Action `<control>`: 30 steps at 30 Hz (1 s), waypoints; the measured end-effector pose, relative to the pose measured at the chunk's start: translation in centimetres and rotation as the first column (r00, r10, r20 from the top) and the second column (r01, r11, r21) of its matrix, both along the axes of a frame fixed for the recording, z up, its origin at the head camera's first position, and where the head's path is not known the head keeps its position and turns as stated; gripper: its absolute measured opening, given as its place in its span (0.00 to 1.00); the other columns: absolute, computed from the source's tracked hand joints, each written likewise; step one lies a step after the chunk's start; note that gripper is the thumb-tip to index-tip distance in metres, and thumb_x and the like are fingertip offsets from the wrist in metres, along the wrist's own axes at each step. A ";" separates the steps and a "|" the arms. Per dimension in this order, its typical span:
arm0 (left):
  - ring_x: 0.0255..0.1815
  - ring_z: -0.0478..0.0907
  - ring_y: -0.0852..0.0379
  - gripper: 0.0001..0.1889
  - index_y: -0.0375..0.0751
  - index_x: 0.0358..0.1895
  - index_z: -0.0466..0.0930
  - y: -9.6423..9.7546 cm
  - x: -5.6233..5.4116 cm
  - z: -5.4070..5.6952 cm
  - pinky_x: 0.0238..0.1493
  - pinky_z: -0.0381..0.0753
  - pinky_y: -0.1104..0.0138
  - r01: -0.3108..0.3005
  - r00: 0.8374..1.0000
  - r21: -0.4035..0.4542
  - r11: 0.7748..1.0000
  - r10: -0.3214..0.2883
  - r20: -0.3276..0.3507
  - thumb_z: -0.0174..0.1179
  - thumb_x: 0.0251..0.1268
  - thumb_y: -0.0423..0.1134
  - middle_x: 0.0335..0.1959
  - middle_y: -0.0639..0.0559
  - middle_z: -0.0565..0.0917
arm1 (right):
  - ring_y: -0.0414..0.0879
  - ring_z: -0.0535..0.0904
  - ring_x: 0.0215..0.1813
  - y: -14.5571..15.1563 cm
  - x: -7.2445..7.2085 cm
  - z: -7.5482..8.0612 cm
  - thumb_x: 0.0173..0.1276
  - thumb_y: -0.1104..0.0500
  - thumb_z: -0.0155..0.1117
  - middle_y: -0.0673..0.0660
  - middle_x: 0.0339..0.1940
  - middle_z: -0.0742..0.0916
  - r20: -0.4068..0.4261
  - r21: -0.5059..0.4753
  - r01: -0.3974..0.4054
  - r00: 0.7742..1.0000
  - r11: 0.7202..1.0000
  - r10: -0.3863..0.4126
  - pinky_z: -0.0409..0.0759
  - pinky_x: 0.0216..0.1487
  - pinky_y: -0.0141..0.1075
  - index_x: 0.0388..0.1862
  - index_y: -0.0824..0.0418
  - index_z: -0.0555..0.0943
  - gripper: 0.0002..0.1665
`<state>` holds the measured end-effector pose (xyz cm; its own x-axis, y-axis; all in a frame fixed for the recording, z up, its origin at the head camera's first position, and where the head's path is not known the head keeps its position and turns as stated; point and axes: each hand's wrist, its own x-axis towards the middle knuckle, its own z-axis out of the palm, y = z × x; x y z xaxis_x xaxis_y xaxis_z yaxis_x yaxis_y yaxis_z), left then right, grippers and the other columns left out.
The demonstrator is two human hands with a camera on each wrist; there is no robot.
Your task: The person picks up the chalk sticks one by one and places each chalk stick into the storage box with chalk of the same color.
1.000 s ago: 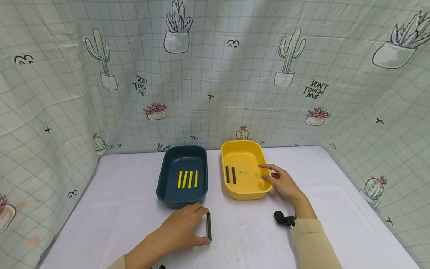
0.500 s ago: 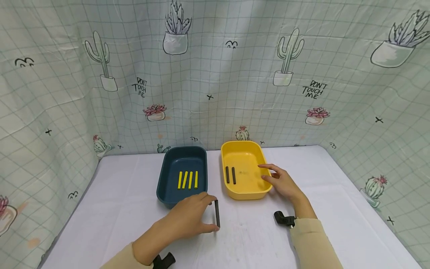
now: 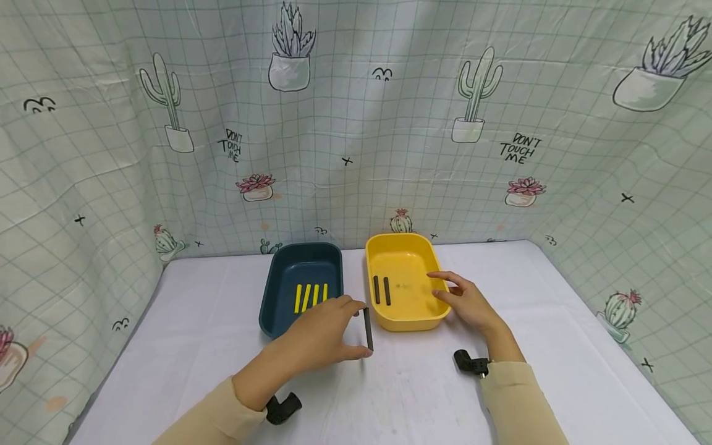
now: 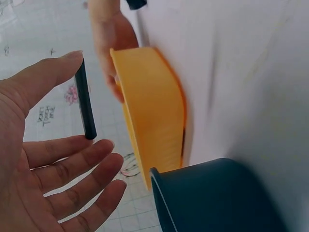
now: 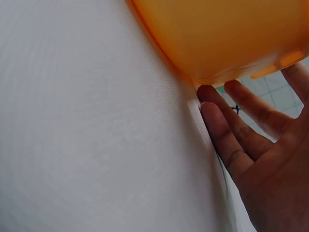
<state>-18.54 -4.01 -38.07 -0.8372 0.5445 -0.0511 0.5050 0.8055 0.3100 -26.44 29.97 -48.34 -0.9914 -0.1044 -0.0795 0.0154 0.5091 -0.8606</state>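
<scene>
My left hand (image 3: 319, 340) pinches a short dark stick (image 3: 368, 329) end to end between thumb and index finger, other fingers spread, as the left wrist view shows. The stick hangs above the table, just in front of the yellow tray (image 3: 408, 323). Two similar dark sticks (image 3: 387, 291) lie side by side in that tray, near its left wall. At the tray's right side, my right hand (image 3: 470, 306) holds the rim, with thumb and index finger reaching over it and other fingers against the outer wall (image 5: 236, 43). What the dark stick is for cannot be told.
Left of the yellow tray stands a dark blue tray (image 3: 272, 309) with several yellow sticks (image 3: 306, 297) inside, partly covered by my left hand. A white cloth (image 3: 411, 395) covers the table. Behind rises a patterned curtain (image 3: 345, 123). Small black cameras (image 3: 283, 408) sit at both wrists.
My left hand has carried the dark stick forward and to the right, from in front of the blue tray to the yellow tray's near edge. The right hand has stayed at the tray's rim.
</scene>
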 end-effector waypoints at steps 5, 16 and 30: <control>0.56 0.82 0.55 0.43 0.46 0.70 0.76 0.6 -1.1 0.4 0.57 0.86 0.57 -0.014 1.000 -0.004 1.000 0.014 -0.002 0.75 0.54 0.65 0.59 0.52 0.84 | 0.63 0.73 0.72 0.0 -0.1 -0.1 0.77 0.50 0.64 0.61 0.82 0.69 -0.005 0.002 -0.001 1.000 1.000 0.001 0.72 0.69 0.53 0.72 0.48 0.77 0.26; 0.59 0.81 0.52 0.42 0.44 0.72 0.75 1.9 -3.4 1.0 0.63 0.83 0.54 -0.018 1.000 0.013 1.000 0.018 -0.017 0.76 0.57 0.61 0.60 0.50 0.84 | 0.66 0.72 0.74 0.0 0.0 0.0 0.78 0.51 0.63 0.61 0.82 0.69 -0.012 -0.005 -0.010 1.000 1.000 0.010 0.71 0.72 0.57 0.72 0.49 0.76 0.26; 0.62 0.78 0.50 0.42 0.44 0.72 0.74 4.0 -6.2 1.1 0.66 0.81 0.54 -0.022 0.999 -0.071 0.997 0.020 -0.025 0.74 0.58 0.62 0.67 0.48 0.80 | 0.65 0.71 0.74 0.0 0.1 0.0 0.77 0.49 0.64 0.61 0.82 0.69 -0.011 -0.009 -0.005 1.000 1.000 0.005 0.69 0.72 0.58 0.72 0.48 0.77 0.26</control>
<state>-24.74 0.01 -36.97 -0.8498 0.5226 -0.0691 0.4944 0.8356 0.2395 -26.34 30.00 -48.37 -0.9916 -0.1101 -0.0674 0.0031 0.5015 -0.8651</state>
